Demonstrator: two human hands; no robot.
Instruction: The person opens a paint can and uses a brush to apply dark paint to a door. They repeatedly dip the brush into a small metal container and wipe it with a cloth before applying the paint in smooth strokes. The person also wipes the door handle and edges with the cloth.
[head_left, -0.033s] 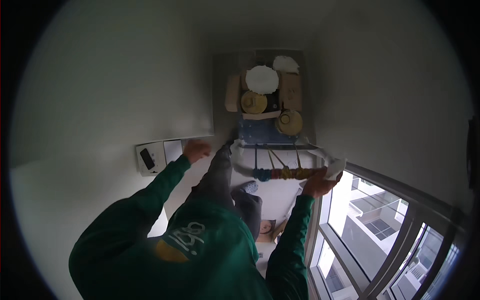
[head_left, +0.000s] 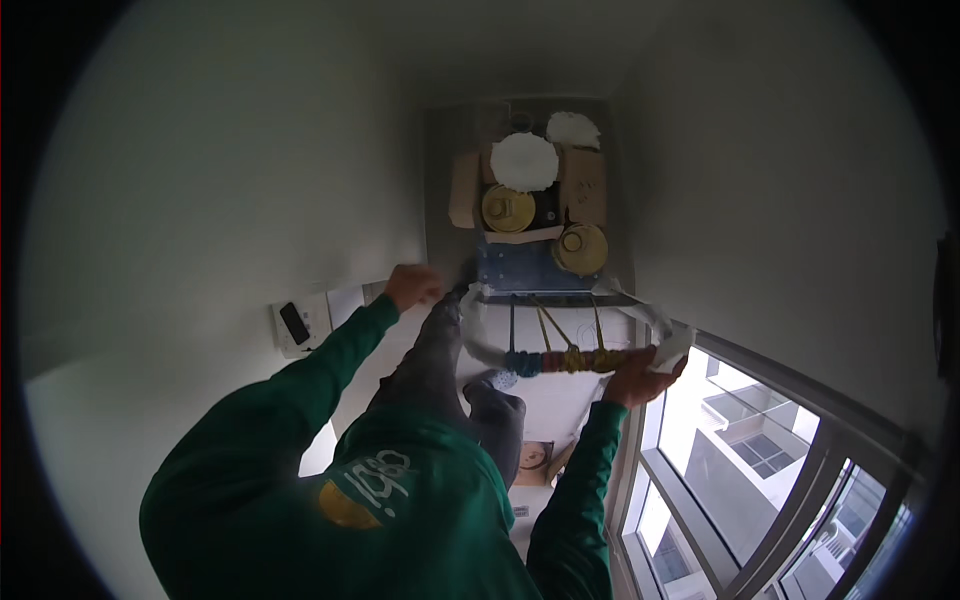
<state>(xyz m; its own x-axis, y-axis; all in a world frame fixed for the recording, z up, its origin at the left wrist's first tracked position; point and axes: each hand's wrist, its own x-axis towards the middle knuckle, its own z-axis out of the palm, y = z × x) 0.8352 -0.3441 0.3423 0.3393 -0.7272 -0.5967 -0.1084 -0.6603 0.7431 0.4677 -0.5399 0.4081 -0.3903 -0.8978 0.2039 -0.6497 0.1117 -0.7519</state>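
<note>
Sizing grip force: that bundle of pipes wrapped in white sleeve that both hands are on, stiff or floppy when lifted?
The pipe bundle sags in a curve between the left hand and right hand, so probably semi-flexible. The white sleeve looks soft and likely compressible. Weight cannot be judged.

Floor [head_left: 600,130] w/ cardboard boxes [head_left: 585,185], white lids [head_left: 523,161], yellow tubs [head_left: 581,248].

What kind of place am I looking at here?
Probably an unfurnished apartment room high in a building: bare white walls, a large window facing other blocks, and cardboard boxes with buckets at the far end.
</note>
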